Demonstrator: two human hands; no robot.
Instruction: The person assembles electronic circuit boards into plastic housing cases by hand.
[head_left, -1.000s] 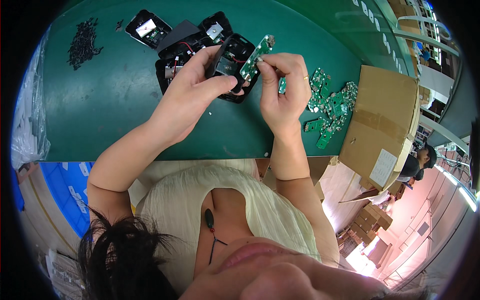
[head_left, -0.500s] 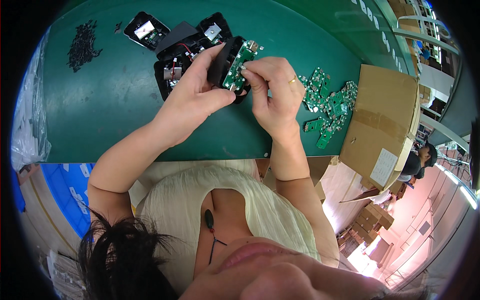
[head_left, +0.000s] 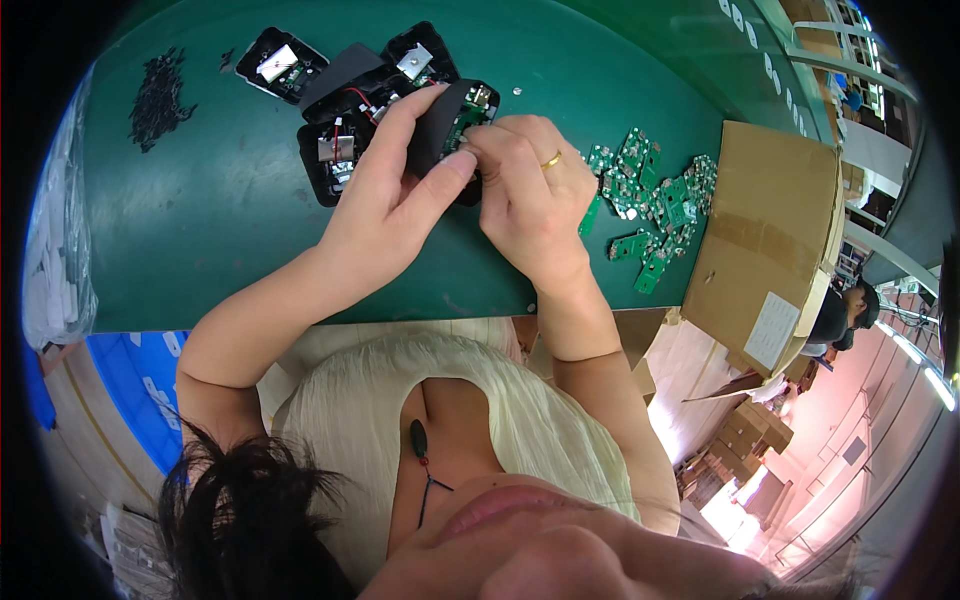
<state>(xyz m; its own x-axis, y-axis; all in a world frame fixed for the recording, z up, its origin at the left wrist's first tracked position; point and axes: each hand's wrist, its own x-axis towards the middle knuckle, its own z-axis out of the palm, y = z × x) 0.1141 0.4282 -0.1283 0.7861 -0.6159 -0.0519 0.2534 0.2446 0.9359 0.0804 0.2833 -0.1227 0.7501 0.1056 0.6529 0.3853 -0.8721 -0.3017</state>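
Observation:
My left hand [head_left: 385,205] is closed around a black plastic housing [head_left: 433,128], fingers behind it and thumb on its near edge. Inside that housing sits a green circuit board [head_left: 468,118], with a metal connector at its far end. My right hand [head_left: 538,195], a ring on one finger, has its fingers bent and pressed together at the board's right side. Its fingertips and part of the board hide each other. Behind my left hand lie more black housings [head_left: 322,190], some with metal blocks and red wires.
To the right, several loose green circuit boards [head_left: 655,195] lie heaped beside a cardboard box [head_left: 765,215]. Small black parts [head_left: 158,100] form a pile at the far left of the green table [head_left: 220,220]. Clear plastic bags [head_left: 62,220] hang along the left edge.
The circuit board has gone deeper into the housing; before, it stood out at the housing's opening. My right fingers have moved slightly left and are now closer to my left thumb.

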